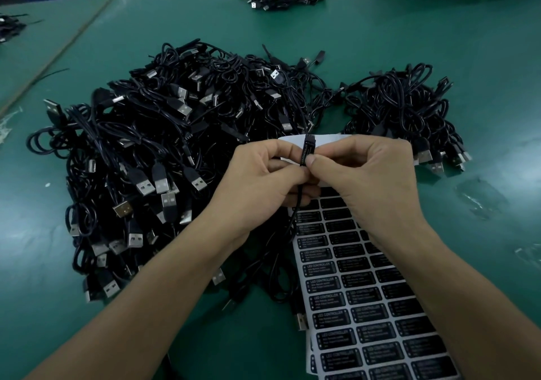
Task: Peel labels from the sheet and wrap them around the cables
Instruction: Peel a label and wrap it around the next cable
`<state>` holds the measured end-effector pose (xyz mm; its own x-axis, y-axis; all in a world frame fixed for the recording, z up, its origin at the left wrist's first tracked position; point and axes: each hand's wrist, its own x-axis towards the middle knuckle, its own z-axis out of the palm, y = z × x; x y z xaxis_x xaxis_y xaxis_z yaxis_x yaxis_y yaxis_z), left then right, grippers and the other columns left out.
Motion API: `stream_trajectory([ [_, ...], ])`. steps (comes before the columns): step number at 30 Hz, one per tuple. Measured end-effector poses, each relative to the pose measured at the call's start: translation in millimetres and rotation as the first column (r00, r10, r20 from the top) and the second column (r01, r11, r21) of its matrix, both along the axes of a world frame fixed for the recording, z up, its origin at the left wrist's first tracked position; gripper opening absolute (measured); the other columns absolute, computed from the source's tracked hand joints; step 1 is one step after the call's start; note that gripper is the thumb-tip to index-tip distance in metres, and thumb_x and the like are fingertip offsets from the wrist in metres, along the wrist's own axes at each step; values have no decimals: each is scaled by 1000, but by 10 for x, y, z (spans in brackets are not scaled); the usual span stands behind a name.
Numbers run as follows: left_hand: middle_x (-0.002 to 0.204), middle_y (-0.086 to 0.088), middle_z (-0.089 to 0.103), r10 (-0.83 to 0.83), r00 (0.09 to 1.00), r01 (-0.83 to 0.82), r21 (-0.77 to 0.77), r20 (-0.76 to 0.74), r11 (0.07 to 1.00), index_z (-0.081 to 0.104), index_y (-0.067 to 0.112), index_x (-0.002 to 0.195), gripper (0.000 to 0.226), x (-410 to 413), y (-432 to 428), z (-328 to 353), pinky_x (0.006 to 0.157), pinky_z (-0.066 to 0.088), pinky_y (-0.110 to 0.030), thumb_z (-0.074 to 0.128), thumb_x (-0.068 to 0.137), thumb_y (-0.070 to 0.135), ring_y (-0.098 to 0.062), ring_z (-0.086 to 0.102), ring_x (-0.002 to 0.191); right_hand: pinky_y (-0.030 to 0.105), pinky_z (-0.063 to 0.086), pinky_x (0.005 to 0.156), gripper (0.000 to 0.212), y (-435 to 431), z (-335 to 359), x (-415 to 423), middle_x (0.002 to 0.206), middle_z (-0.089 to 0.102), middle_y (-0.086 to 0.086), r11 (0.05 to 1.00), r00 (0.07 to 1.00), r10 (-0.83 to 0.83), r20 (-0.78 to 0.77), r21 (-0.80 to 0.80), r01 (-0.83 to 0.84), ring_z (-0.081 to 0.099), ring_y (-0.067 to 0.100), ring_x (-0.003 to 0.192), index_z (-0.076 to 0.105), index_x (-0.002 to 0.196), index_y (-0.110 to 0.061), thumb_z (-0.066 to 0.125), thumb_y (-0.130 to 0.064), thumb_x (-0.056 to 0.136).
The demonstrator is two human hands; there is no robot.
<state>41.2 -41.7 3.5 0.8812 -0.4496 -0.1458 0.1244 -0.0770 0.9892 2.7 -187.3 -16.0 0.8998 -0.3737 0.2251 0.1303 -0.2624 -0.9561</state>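
Over the label sheet [366,306], left hand [263,180], right hand [369,180] — both pinching one cable [306,151]

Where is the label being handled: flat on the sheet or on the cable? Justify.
On the cable: the LED CONTROLLER label runs along it, pinched by left hand and right hand above the sheet.

A black cable [299,204] is pinched between the left hand [263,180] and the right hand [371,183], with a black label [308,152] wrapped around its inline block. Below the hands, a label sheet [371,300] is spread on the green table [366,57]. A large cable pile [164,151] is heaped to the left, a smaller pile [404,107] to the right.
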Motion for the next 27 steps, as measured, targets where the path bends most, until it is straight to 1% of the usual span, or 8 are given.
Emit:
stream_trajectory([
  [4,76,-11,76,0,1000,0,0,-1,1000,66,5,90,7,-4,5,1,63,59,-25,65,92,-2,-22,75,73,29,60,62,11,-7,-3,1,69,75,-7,1000,1000,-5,5,6,5,73,11,65,77,73,-25,84,-17,77],
  [8,80,-15,76,1,1000,-1,1,1,1000,66,3,91,4,3,11,7,65,61,-27,65,92,-1,-22,76,73,19,54,59,11,-35,5,5,69,75,-6,999,1000,-9,15,31,8,72,10,64,77,73,-23,88,-22,74],
  [12,77,-14,76,-8,1000,8,7,3,1000,67,3,92,4,6,17,11,67,62,-28,65,92,-1,-22,75,71,18,53,58,12,-24,-2,11,68,74,-7,999,1000,-1,12,32,1,71,8,63,76,73,-22,87,-20,75],
  [16,77,-14,76,-18,1000,18,6,0,1000,67,2,94,5,8,22,7,65,61,-26,64,92,-2,-21,75,71,26,58,62,18,-13,-25,15,70,74,-5,997,1000,-7,-24,75,9,72,11,65,73,87,-23,86,-25,75],
  [19,79,-14,76,-39,999,39,16,13,999,68,2,97,9,7,21,-1,65,61,-26,63,92,-4,-20,75,72,19,55,59,24,4,-24,16,71,74,-3,992,1000,25,-12,122,-23,72,10,64,72,95,-22,86,-27,76],
  [21,81,-16,76,-44,999,44,24,17,999,69,2,98,10,5,21,2,64,60,-25,64,91,-4,-20,75,71,16,52,58,19,4,-23,26,72,75,-2,991,999,34,11,127,-35,70,7,63,75,92,-20,86,-24,77],
  [24,82,-17,76,-47,999,46,37,18,998,69,2,98,10,11,24,5,62,59,-24,64,91,-4,-18,74,69,17,52,60,9,0,-28,43,71,74,-5,988,998,55,15,142,-56,66,4,64,75,82,-21,84,-22,79],
  [27,74,-13,75,-38,999,35,64,39,997,68,1,96,8,27,27,4,58,58,-23,64,90,-3,-16,70,61,14,48,55,9,11,-24,42,63,68,-8,981,996,90,23,172,-92,60,0,58,73,77,-21,79,-19,84],
])
